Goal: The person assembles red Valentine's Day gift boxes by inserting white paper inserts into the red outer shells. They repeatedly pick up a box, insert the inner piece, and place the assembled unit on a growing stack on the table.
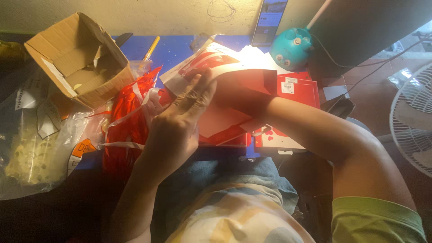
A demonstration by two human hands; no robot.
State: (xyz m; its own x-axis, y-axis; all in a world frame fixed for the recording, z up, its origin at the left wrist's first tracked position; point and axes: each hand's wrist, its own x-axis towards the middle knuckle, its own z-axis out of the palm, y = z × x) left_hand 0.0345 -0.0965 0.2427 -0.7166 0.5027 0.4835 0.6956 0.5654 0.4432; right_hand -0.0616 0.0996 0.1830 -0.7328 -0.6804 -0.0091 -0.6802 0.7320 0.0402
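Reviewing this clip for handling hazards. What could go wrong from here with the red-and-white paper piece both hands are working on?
1. The left hand presses flat on the paper piece while the right hand is hidden under it; the fold could crease or tear.
2. The red ribbon bundle lies against the left wrist and may snag or drag.
3. The teal lamp stands close behind; the lifted paper could knock it.

The right hand (234, 96) is buried inside the folded red-and-white paper bag (216, 67), so its grip cannot be read. The white floor fan (414, 121) is cut off by the right edge, the dark upright phone (269, 20) by the top. The blue counter (175, 51) lies mostly under clutter.
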